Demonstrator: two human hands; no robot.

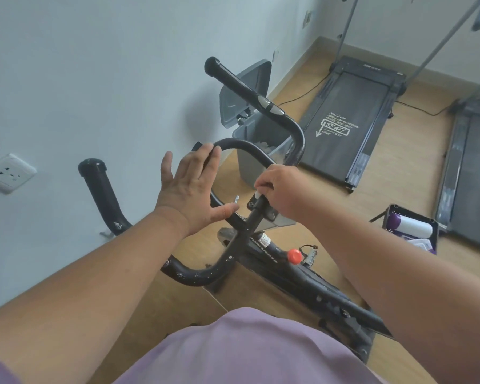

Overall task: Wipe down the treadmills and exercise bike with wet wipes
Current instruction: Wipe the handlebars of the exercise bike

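Lilac fabric garment is seen nearest the camera, just below the black metal exercise bike. Bike frame w/ white specks and a red round knob is set on the light wood floor. Right hand is curled round the bike's centre stem just above the clamp; a bit of white wet wipe is pinched under the fingers. Left hand is held flat, fingers straight and spread, fingertips touching the curved black loop handlebar, thumb near the stem. Right of the bike, a purple-and-white wipe pack is lying on the floor. Beyond the bike, a grey plastic bin w/ raised lid is placed by the wall. Further right of the bike, two black flat treadmills are laid side by side; a white wall socket is seen left of the bike.
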